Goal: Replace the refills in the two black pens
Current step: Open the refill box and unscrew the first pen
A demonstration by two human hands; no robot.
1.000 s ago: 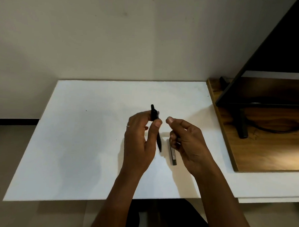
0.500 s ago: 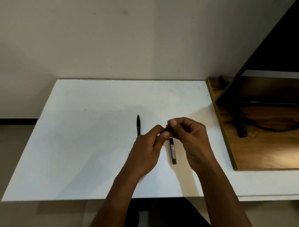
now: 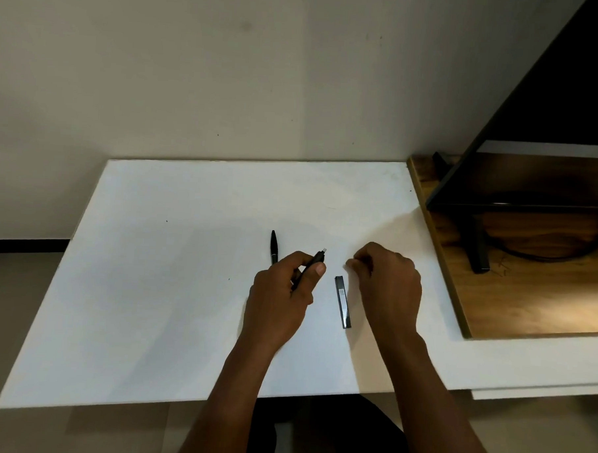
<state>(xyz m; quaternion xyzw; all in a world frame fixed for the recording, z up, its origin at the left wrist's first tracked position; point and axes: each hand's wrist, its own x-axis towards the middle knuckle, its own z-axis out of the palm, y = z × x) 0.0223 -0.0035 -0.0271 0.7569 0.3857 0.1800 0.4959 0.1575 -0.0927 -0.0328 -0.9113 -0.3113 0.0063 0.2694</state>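
My left hand [image 3: 277, 294] grips a black pen [image 3: 315, 261] that points up and to the right, a pale tip showing at its far end. A second black pen [image 3: 273, 245] lies on the white table [image 3: 151, 288] just left of that hand, pointing away from me. A dark flat refill case [image 3: 342, 302] lies between my hands. My right hand [image 3: 387, 281] hovers right of the case with its fingers curled and pinched together. Nothing shows between the fingertips.
A wooden board [image 3: 527, 304] lies on the table's right side. On it stands a dark screen [image 3: 534, 134] on a black stand [image 3: 478, 248] with a cable. A pale wall runs behind the table.
One second ago my left hand held a pen upright; that pen now lies on the table. Half a second ago both hands met at the other pen's end; my right hand has since pulled away rightwards.
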